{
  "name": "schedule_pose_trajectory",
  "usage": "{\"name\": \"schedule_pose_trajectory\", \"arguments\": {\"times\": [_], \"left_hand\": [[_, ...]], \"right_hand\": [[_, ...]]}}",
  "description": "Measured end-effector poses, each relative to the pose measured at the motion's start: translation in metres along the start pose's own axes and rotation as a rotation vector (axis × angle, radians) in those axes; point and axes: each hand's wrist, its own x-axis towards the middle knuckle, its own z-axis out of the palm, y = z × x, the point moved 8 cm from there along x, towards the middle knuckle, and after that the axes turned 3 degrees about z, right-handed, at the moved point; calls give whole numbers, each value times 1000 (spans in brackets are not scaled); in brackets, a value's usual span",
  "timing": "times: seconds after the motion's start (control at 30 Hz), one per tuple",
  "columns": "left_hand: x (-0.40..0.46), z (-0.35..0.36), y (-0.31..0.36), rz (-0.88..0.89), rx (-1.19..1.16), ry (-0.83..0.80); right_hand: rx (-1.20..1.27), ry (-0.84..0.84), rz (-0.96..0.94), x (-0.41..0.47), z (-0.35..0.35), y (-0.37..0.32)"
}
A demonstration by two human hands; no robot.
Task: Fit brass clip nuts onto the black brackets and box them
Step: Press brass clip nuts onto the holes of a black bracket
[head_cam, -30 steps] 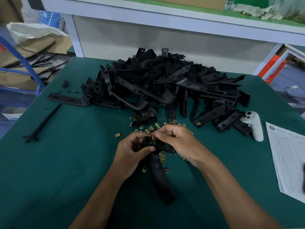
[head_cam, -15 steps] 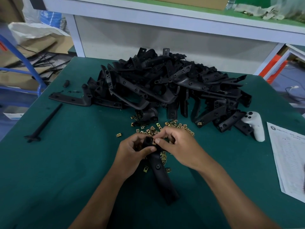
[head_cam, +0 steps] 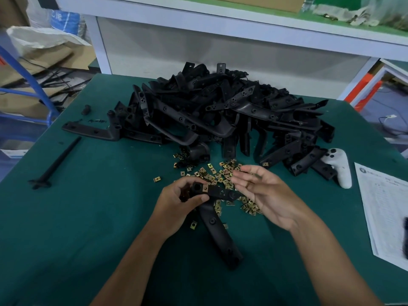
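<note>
At the bracket's bend, the left hand (head_cam: 176,200) is curling its fingers (head_cam: 199,198) round the black bracket (head_cam: 217,226), one brass nut (head_cam: 205,188) sitting clipped near the thumb. That corner looks like the surest hold: the moulded plastic is probably stiff, light and matte, so unlikely to slip. Beside it the right hand (head_cam: 266,192) is hovering with fingers spread, holding nothing, over the loose clip nuts (head_cam: 220,173), which are thin, springy-looking, stamped squares, likely fiddly to pinch. Beyond, the bracket pile (head_cam: 220,111) is covering the green counter (head_cam: 88,217).
</note>
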Motion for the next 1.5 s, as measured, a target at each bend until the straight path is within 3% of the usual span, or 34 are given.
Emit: {"name": "schedule_pose_trajectory", "arguments": {"times": [0.27,0.57,0.83,1.17,1.5], "left_hand": [[-1,0,0,41,43,-10],[-2,-1,5,64,49,-7],[-1,-3,0,44,48,16],[-1,-2,2,24,-15,33],[-2,-1,4,36,-26,26]], "right_hand": [[-29,45,-5,2,-11,8],[-402,175,-149,2,-14,-1],[-467,24,-112,7,7,-10],[-673,-53,-138,11,23,-15],[-716,-88,-144,14,31,-15]]}}
